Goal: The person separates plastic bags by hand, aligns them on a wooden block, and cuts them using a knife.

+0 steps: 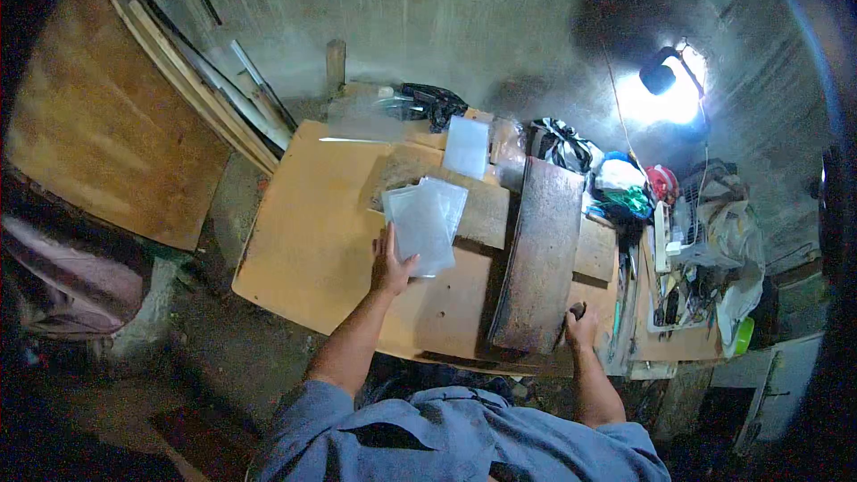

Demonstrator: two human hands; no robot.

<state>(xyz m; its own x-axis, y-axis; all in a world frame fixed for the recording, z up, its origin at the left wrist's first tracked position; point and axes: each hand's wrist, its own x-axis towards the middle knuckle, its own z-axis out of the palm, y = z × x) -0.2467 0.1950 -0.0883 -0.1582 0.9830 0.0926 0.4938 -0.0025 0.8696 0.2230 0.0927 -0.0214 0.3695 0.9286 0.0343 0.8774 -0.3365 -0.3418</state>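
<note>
My left hand [393, 270] grips the lower left edge of several translucent plastic sheets [423, 228], with the thumb across a corner. The sheets overlap unevenly above a wooden board [485, 214] on the table. My right hand [582, 328] is closed round a small dark object [578, 310], possibly a tool handle; most of it is hidden by the fingers. That hand is just right of the lower end of a long, dark, worn board [538, 254], which lies slanted across the table.
The wooden table [303, 223] also bears another translucent sheet stack [466, 147] and a striped plastic bag [562, 145]. Tools and bags crowd its right side, near a green container [744, 336]. A bright lamp [661, 76] hangs by the wall. Wooden strips [192, 80] lean at left.
</note>
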